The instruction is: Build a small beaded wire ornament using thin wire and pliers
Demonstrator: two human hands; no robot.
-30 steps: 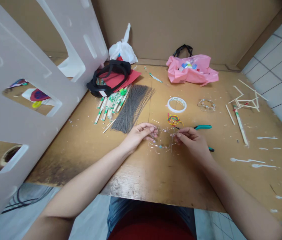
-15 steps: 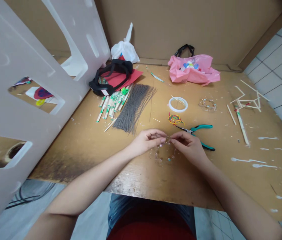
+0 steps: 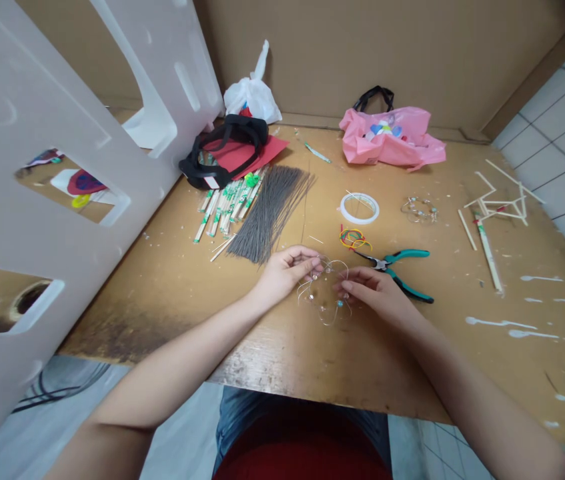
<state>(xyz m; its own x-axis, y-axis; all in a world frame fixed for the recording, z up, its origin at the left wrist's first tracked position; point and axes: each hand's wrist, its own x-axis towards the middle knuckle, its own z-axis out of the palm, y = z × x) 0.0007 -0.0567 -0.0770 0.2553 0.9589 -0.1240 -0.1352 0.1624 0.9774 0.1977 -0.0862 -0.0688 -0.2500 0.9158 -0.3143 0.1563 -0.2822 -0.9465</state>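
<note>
A ring of thin looped wire with small clear, pink and blue beads (image 3: 339, 304) is held up just above the wooden table. My left hand (image 3: 289, 273) pinches its upper left side between thumb and fingers. On the opposite side, my right hand (image 3: 369, 287) has its thumb and fingertips closed on the wire. Just beyond my right hand lie pliers with teal handles (image 3: 407, 255), their jaws spread. Several coloured rubber bands (image 3: 355, 239) sit close to the plier tips. A second beaded wire ring (image 3: 419, 209) rests farther back to the right.
A bundle of grey wires (image 3: 272, 213) and wrapped chopsticks (image 3: 232, 207) lie left, beside a black head strap (image 3: 227, 150). A tape roll (image 3: 359, 208), a pink bag (image 3: 392, 140) and a white bag (image 3: 252, 97) stand behind. A stick frame (image 3: 507, 207) is at right.
My hands have moved apart from where they met at the top of the beaded ring. The ring now shows more fully between them. The surrounding items stay in place.
</note>
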